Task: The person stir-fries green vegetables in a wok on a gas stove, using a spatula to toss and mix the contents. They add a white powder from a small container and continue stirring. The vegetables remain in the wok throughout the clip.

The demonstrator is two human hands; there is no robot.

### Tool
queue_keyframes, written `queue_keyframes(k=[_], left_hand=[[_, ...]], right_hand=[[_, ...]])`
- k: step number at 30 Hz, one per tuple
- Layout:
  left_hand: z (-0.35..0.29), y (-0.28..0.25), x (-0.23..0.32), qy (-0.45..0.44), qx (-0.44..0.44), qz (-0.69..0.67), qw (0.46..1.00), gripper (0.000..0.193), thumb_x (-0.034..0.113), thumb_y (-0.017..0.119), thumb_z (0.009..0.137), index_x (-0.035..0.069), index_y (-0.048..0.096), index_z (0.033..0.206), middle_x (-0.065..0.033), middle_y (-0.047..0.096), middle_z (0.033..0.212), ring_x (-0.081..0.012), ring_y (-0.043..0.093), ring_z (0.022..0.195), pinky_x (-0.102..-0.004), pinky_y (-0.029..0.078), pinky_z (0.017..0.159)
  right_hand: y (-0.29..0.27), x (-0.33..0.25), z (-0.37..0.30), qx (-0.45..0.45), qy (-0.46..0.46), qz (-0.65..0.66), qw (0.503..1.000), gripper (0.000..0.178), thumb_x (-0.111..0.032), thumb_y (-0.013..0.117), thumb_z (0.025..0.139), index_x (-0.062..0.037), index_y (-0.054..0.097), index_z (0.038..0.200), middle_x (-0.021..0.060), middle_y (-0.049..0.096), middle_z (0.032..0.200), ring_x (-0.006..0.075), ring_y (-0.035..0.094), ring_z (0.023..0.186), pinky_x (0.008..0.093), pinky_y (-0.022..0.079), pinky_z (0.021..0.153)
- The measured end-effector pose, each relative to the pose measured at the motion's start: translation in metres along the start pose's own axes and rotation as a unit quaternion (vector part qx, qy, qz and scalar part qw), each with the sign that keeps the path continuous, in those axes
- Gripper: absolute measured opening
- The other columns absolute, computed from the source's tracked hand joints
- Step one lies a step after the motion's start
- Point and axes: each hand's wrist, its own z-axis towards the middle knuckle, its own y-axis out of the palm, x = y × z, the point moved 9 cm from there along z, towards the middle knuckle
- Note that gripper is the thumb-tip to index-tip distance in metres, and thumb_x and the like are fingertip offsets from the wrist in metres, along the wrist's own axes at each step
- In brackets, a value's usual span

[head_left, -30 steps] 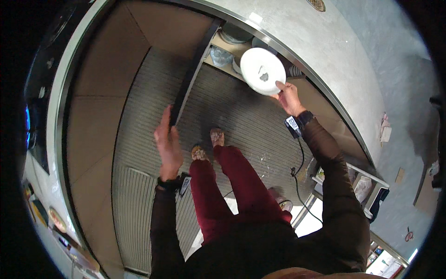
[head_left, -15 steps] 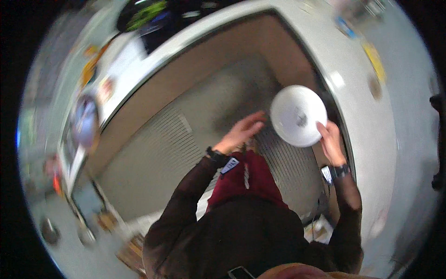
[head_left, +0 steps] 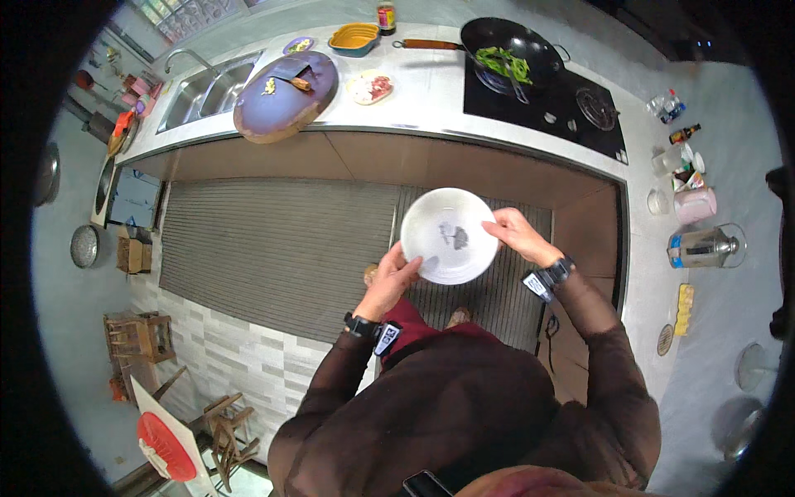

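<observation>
1. Left hand (head_left: 387, 287), a second ago at a cabinet door, joins the right hand (head_left: 525, 238), both pinching the white plate (head_left: 449, 236) at its rim.
2. Steadied two-handed, the plate hovers over the ribbed mat (head_left: 273, 240).

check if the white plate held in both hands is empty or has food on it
Empty. The white plate shows only a grey design inside, no food; the left hand and right hand hold its rim.
</observation>
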Motion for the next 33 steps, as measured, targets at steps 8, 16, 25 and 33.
queue_keyframes(k=[8,16,25,33], left_hand=[[-0.047,-0.223,0.12,0.096,0.114,-0.12,0.982,0.049,0.003,0.057,0.094,0.0,0.043,0.14,-0.0104,0.06,0.126,-0.0188,0.063,0.107,-0.0339,0.055,0.085],[-0.105,-0.444,0.247,0.189,0.243,-0.098,0.946,0.039,0.002,0.057,0.09,-0.002,0.05,0.128,-0.0091,0.066,0.104,-0.0129,0.06,0.072,-0.029,0.055,0.067],[-0.069,-0.696,0.426,0.251,0.312,-0.092,0.912,0.039,-0.001,0.049,0.092,-0.004,0.047,0.131,-0.0155,0.064,0.117,-0.022,0.067,0.094,-0.039,0.057,0.08],[-0.029,-0.893,0.586,0.229,0.342,-0.114,0.904,0.042,-0.003,0.045,0.092,-0.003,0.04,0.135,-0.0221,0.057,0.125,-0.0315,0.067,0.098,-0.0465,0.058,0.083]], right_hand=[[0.188,-0.077,0.23,-0.162,0.068,-0.02,0.984,0.04,-0.034,0.057,0.101,0.0048,0.066,0.102,0.0084,0.07,0.083,0.0142,0.068,0.068,0.0282,0.058,0.057],[0.342,-0.156,0.419,-0.259,0.092,-0.105,0.956,0.048,-0.043,0.046,0.103,0.0023,0.058,0.096,0.0157,0.069,0.083,0.0234,0.072,0.07,0.0322,0.059,0.059],[0.44,-0.214,0.665,-0.248,0.05,-0.058,0.966,0.039,-0.035,0.045,0.105,0.0029,0.057,0.103,0.0158,0.069,0.089,0.0243,0.072,0.073,0.0321,0.059,0.061],[0.517,-0.262,0.939,-0.128,0.118,0.057,0.983,0.028,-0.017,0.048,0.1,0.0072,0.056,0.11,0.0207,0.069,0.102,0.0283,0.073,0.086,0.0366,0.063,0.068]])
